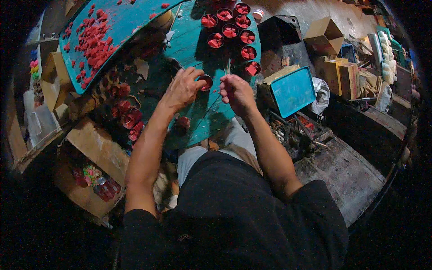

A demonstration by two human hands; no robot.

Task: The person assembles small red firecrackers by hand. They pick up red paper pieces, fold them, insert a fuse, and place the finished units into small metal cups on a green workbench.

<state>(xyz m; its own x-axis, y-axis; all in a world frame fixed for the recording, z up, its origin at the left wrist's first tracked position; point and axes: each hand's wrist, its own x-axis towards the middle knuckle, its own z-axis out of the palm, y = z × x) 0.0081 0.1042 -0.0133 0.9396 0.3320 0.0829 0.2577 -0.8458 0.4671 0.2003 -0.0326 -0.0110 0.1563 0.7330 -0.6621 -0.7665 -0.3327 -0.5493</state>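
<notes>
My left hand [183, 87] is closed around the side of a small round cup [206, 83], dark with red inside, near the front of the green tabletop [200, 119]. Just right of it, the fingers of my right hand [237, 93] pinch a few thin, pale strands [227, 67] that stick up above the fingertips; whether they are wicks or wires I cannot tell. Beyond both hands stand several round cups [230, 30] filled with red chunks. A reddish round piece [182, 123] lies near the table edge below my left wrist.
A blue-green tray [135, 24] with red chunks spreads at the far left, above a heap of reddish cups [130, 118]. A blue tray [292, 92] leans at the right of the table. Cardboard boxes [324, 36] stand farther right; an open carton [96, 144] sits at lower left.
</notes>
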